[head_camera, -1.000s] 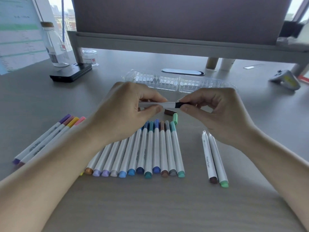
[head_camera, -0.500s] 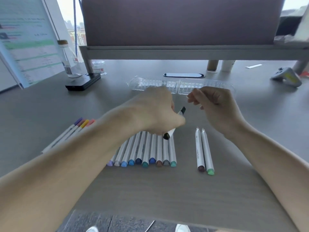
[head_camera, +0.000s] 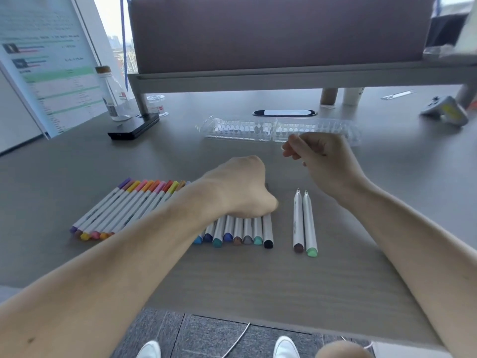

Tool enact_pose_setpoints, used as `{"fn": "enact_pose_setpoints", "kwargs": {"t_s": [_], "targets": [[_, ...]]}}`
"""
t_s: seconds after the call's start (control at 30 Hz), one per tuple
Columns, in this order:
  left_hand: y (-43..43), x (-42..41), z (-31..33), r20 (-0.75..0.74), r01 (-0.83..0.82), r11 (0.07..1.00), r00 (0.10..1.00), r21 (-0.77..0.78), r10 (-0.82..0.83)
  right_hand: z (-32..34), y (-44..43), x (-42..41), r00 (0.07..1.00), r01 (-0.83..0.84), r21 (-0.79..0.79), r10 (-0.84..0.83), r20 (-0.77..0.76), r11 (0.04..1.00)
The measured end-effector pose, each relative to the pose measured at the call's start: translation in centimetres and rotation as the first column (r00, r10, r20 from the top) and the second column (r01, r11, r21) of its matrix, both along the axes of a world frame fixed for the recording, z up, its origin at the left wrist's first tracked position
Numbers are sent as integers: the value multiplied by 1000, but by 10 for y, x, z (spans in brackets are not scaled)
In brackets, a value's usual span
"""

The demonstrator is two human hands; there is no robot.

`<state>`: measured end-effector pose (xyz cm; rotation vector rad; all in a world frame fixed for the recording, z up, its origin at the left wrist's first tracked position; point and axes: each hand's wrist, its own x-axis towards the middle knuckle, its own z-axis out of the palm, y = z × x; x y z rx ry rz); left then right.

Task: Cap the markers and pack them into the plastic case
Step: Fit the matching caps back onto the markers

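Capping: row [head_camera: 124, 210] looks capped, black marker [head_camera: 268, 232] at its right end; two markers [head_camera: 298, 223] beside it show bare tips.
Packing: not begun; case [head_camera: 245, 129] lies beyond, holding none.
Left hand [head_camera: 240, 189]: curled over the row; grip hidden.
Right hand [head_camera: 325, 161]: loosely curled, holding nothing.

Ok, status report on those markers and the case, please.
Left hand down on black marker, grip hidden. Right hand hovering, empty. Two markers to the right uncapped. Plastic case holds none, nothing blocking it.

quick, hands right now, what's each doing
left hand: curled over black marker, grip hidden, cannot tell
right hand: loosely curled, empty, open
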<state>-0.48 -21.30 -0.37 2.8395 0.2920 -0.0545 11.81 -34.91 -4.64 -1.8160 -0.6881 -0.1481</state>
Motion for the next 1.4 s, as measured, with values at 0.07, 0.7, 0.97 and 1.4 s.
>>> {"fn": "enact_pose_setpoints", "kwargs": {"t_s": [0.07,0.7,0.97,1.4], "targets": [[2,0,0,11,-1,1000,1000,-13,1,0,1,-1,1000,0,-10,0,0,1000],[-28,6,-2,63,31,999,998,-8,-30,2,0,-1,1000,3,-6,-3,-14,1000],[-15,8,4,99,25,995,995,-96,-16,1,0,3,999,27,-12,-28,-19,1000],[89,20,-5,283,67,793,950,-606,136,-4,-2,2,999,-40,-289,45,12,956]]}}
